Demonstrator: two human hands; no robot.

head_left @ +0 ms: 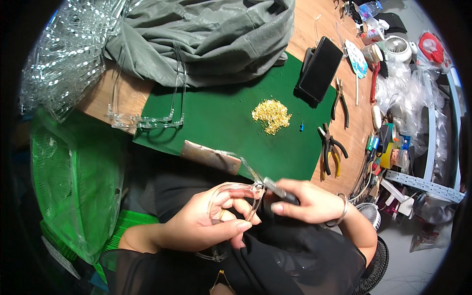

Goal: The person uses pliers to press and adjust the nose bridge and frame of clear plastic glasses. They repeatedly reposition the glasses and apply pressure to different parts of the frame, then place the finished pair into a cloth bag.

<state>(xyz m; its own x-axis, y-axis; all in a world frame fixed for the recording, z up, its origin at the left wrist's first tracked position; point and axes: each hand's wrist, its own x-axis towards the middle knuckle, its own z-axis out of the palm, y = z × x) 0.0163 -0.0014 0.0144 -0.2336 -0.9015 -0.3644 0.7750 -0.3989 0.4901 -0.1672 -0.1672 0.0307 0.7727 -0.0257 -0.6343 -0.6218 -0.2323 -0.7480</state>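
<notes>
Just in front of my body, my left hand (199, 221) is closed around a clear plastic eyeglass frame (231, 187), one rim looping over its fingers. A clear temple arm reaches from the frame's corner toward a worn flat block (206, 156) at the mat's near edge. My right hand (310, 200) grips a hand tool (282, 192) with a grey metal head and dark handle. The tool's tip meets the frame's hinge corner; its exact kind is hard to make out. Beyond the hands, a heap of tiny gold-coloured metal parts (271, 116) lies on the green mat (221, 110).
Two pliers (339, 105) (327, 150), a blue pin-like piece (302, 127) and a black phone (320, 70) lie to the right. Clear frames (174, 119) rest at the mat's left, below grey cloth (206, 44). More clear frames (69, 54) are piled far left. A small fan (397, 48) stands far right.
</notes>
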